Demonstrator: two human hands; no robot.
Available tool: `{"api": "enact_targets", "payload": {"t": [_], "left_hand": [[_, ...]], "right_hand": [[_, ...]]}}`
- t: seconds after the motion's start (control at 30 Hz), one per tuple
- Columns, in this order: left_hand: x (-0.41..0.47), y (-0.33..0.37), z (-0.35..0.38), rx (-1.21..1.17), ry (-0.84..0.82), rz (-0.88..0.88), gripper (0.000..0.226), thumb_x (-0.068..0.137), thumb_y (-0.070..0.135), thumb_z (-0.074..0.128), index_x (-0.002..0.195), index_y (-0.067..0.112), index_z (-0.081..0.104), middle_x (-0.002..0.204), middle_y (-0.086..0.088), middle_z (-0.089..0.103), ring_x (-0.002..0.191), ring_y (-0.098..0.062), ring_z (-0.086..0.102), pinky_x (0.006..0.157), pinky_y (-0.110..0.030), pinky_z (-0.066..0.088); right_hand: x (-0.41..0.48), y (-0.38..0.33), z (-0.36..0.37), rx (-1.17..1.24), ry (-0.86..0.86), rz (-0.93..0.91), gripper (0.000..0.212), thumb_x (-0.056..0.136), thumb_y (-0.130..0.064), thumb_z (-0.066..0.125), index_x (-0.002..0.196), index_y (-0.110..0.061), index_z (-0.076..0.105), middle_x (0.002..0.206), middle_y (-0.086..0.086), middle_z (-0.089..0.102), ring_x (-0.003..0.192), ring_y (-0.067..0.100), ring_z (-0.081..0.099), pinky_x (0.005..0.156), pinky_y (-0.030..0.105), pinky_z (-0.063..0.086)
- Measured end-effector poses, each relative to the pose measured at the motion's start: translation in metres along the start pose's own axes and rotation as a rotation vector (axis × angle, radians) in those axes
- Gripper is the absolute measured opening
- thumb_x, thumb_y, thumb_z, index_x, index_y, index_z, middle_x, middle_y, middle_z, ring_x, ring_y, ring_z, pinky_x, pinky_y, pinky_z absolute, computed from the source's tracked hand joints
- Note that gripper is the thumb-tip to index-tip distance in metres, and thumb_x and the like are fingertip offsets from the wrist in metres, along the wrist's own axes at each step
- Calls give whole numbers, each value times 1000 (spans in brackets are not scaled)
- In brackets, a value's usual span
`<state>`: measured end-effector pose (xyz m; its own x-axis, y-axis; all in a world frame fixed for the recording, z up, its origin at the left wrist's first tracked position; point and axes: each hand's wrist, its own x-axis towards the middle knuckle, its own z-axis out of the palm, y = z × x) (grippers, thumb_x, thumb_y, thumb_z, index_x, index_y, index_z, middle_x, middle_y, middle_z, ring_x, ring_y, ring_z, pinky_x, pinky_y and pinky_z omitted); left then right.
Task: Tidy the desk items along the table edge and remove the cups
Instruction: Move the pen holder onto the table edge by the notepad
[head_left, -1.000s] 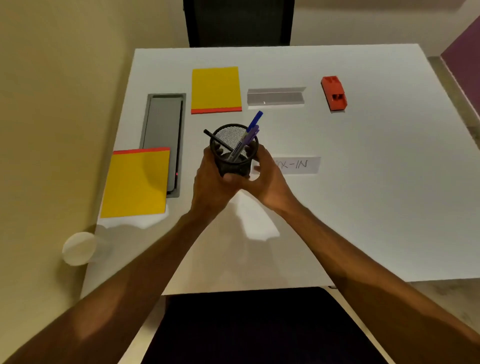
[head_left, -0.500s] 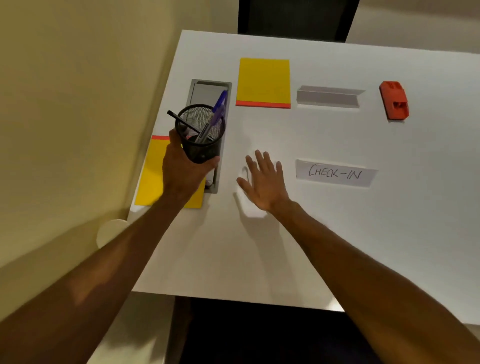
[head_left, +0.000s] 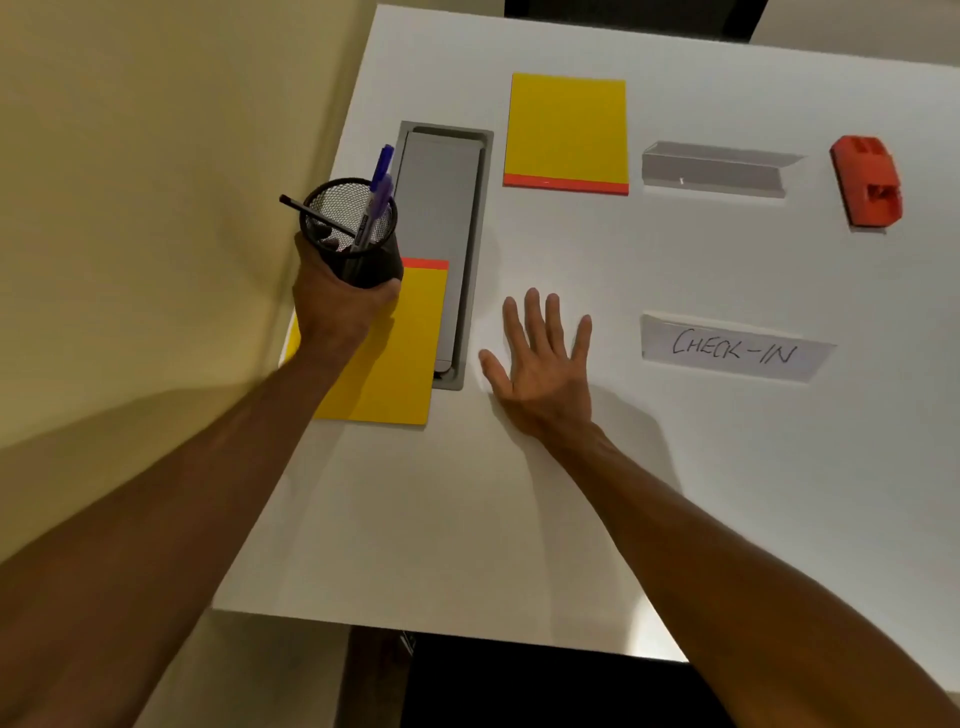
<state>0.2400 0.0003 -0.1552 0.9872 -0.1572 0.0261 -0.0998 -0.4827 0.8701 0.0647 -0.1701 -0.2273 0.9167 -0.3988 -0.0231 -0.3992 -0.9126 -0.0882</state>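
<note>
My left hand (head_left: 337, 304) grips a black mesh pen holder (head_left: 356, 236) with pens in it, at the table's left edge over the corner of a yellow notepad (head_left: 395, 358). My right hand (head_left: 543, 364) lies flat on the white table (head_left: 571, 519), fingers spread, holding nothing. A second yellow notepad (head_left: 566, 130) lies further back. To the right lie a grey folded card (head_left: 714, 169), a red stapler (head_left: 867, 182) and a "CHECK-IN" sign (head_left: 732, 351). No cup shows in this frame.
A grey cable tray lid (head_left: 447, 208) is set into the table between the two notepads. A yellowish wall runs along the left of the table. A dark chair (head_left: 519, 686) sits below the near edge.
My left hand has carried the pen holder from the table's middle to its left edge. My right hand let go of it and now rests flat. The white cup at the left has left the view.
</note>
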Motion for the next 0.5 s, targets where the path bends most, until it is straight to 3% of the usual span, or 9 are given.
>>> {"api": "enact_targets", "payload": {"t": [0.1, 0.27, 0.5], "left_hand": [[18, -2, 2, 19, 22, -43, 98, 65, 23, 89, 146, 11, 34, 139, -6, 55, 126, -18, 53, 86, 3, 33], [56, -3, 9, -4, 60, -121, 103, 62, 28, 91, 146, 12, 34, 145, -3, 49, 134, -18, 46, 107, -20, 37], [88, -15, 22, 4, 119, -219, 107, 61, 26, 89, 149, 13, 30, 148, -3, 45, 138, -20, 42, 113, -35, 40]], "right_hand": [[1, 0, 3, 6, 25, -10, 77, 98, -67, 16, 158, -21, 6, 166, 9, -1, 153, 29, -5, 117, 63, 5], [0, 0, 5, -2, 54, -22, 76, 98, -66, 17, 158, -21, 7, 166, 9, 1, 153, 30, -3, 117, 63, 6], [0, 0, 4, -5, 47, -14, 76, 98, -67, 16, 158, -22, 4, 166, 8, -1, 153, 29, -5, 117, 63, 6]]}}
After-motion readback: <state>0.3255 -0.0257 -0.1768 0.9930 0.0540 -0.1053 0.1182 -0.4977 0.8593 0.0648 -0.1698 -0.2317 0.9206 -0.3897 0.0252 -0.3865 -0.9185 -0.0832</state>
